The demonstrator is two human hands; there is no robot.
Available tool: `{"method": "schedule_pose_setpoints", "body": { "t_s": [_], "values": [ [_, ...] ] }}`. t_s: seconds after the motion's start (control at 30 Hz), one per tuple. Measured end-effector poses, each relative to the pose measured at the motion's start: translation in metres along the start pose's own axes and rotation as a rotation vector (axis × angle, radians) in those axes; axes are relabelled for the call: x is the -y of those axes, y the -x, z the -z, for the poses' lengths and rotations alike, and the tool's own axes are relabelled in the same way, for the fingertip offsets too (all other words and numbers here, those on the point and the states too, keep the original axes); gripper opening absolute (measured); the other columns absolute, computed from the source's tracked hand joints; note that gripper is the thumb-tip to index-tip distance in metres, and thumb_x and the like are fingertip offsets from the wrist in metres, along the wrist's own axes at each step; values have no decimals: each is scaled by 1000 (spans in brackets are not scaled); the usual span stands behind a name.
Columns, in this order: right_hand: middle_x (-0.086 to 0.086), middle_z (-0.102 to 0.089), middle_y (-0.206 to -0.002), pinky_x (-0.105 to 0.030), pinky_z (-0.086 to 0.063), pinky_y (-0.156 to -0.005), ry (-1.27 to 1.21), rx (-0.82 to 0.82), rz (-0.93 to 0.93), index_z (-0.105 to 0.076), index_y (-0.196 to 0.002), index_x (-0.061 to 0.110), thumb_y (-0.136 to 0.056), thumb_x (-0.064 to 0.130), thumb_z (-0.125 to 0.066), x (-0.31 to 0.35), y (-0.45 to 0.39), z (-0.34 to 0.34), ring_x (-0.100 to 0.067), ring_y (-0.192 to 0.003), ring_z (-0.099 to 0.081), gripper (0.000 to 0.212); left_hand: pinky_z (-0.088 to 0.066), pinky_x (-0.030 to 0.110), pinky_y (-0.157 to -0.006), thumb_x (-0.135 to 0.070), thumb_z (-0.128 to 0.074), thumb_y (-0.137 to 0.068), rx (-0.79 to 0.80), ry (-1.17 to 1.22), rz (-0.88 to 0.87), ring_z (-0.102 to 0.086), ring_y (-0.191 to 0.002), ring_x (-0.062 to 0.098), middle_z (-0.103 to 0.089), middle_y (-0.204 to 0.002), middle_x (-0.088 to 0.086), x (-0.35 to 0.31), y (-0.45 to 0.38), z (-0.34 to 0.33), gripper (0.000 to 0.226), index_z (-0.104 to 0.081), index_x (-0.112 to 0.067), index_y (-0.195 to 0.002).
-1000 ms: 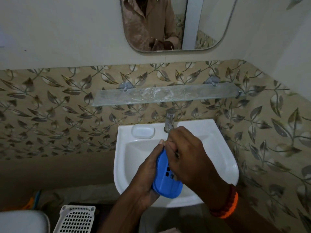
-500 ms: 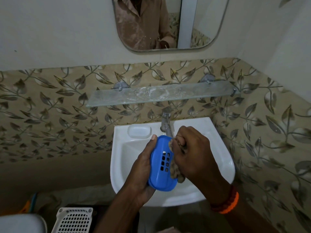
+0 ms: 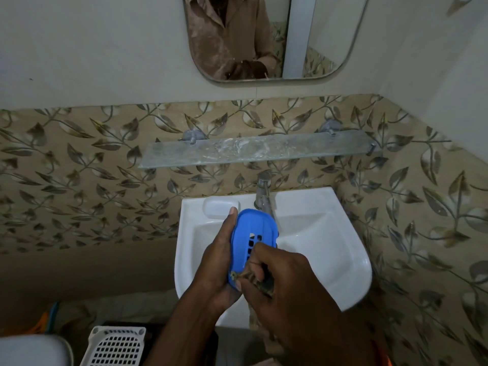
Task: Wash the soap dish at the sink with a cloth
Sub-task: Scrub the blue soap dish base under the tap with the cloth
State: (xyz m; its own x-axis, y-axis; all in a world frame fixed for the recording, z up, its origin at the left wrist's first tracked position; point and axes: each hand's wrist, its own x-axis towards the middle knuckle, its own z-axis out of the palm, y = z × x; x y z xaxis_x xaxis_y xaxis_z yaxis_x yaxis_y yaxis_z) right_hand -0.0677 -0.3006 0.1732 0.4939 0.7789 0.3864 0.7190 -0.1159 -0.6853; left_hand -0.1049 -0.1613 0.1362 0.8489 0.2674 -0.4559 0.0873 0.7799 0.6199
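Over the white sink [image 3: 330, 233] my left hand [image 3: 216, 262] grips a blue slotted soap dish [image 3: 250, 228] from its left side, thumb along the edge, slotted face turned toward me. My right hand [image 3: 287, 289] holds a dark patterned cloth [image 3: 253, 281] bunched in its fingers and presses it against the near end of the dish. A strip of the cloth hangs down below that hand. The metal tap [image 3: 264, 196] stands just beyond the dish's far end.
A white moulded soap recess [image 3: 219, 207] sits on the sink's back left rim. A glass shelf [image 3: 258, 150] runs above the tap, a mirror [image 3: 264, 38] above that. A white slotted basket [image 3: 116, 346] stands on the floor at lower left.
My right hand with the cloth has slid from the dish's far end down to its near end. The dish now shows more of its slotted face.
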Motion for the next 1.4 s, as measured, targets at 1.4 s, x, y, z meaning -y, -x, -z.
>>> {"method": "schedule_pose_setpoints", "body": {
  "t_s": [1.4],
  "values": [
    [1, -57, -69, -20, -54, -63, -141, -167, -97, -51, -75, 15, -83, 10, -75, -4, -23, -16, -15, -67, -60, 25, -62, 39, -83, -64, -71, -83, 65, 22, -43, -74, -94, 26, -75, -106, 16, -3, -8, 6, 66, -76, -7, -116]
  ]
}}
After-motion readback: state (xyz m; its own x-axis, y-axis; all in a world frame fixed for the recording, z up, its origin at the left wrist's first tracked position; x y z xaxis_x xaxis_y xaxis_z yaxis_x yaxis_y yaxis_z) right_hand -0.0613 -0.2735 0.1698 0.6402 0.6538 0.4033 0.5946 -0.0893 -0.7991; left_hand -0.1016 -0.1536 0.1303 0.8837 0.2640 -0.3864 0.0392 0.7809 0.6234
